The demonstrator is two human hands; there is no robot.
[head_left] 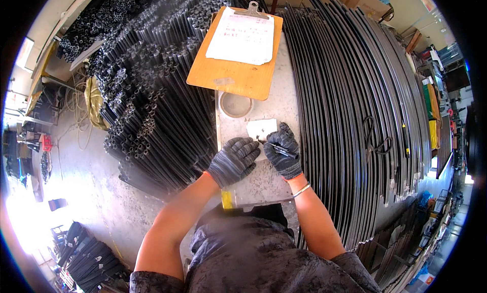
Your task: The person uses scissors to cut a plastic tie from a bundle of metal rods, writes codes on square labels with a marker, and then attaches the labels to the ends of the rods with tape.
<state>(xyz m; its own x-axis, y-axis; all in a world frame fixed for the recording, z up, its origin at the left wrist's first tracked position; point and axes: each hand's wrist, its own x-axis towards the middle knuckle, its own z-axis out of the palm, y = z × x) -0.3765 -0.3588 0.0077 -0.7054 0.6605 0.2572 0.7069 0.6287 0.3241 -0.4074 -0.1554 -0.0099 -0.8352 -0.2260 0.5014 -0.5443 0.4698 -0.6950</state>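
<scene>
On a pale narrow table [253,185], a small white slip of paper [262,127] lies between my two gloved hands, with a few dark marks on it. A black marker pen [282,150] is gripped in my right hand [284,153], its tip end pointing at the slip's lower edge. My left hand [234,161] rests flat at the slip's near left corner, fingers stretched out and holding nothing. Both gloves are dark grey with orange cuffs. Just beyond the slip lies a roll of tape [236,105], partly covered by an orange-brown clipboard [238,74] with white written sheets [242,36] under its metal clip.
Dense bundles of dark metal tubes [167,115] stand to the left of the table. Long black tubes [350,115] lie side by side on the right, with black scissors-like handles [378,136] on them. More black pieces [89,257] are stacked on the floor at lower left.
</scene>
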